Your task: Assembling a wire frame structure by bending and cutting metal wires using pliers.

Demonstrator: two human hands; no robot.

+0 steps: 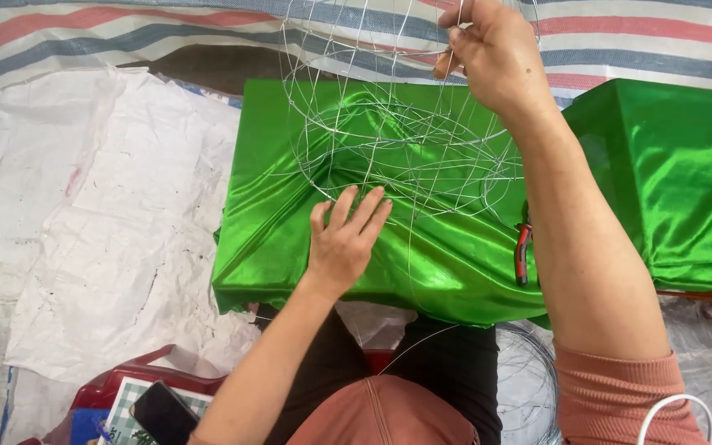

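Green satin cloth covered a low block at the centre of the head view, and a round frame of thin silver wire stood on it, its open mesh rising toward the far edge of the scene. The left hand lay flat on the cloth at the near rim of the frame, fingers spread and fully open, holding nothing, the fingertips touching the lowest wire ring. The right hand was raised at the far top of the frame, its fingers pinched together on a strand of the wire, with a small brownish piece just visible between them; what that piece was could not be told. Red-handled pliers rested on the cloth just beside the right forearm. A second green-covered block sat to the right. White sheeting spread over the ground on the left, with a striped tarpaulin beyond it. A dark phone lay near the person's left elbow, and a coil of wire lay on the near right.
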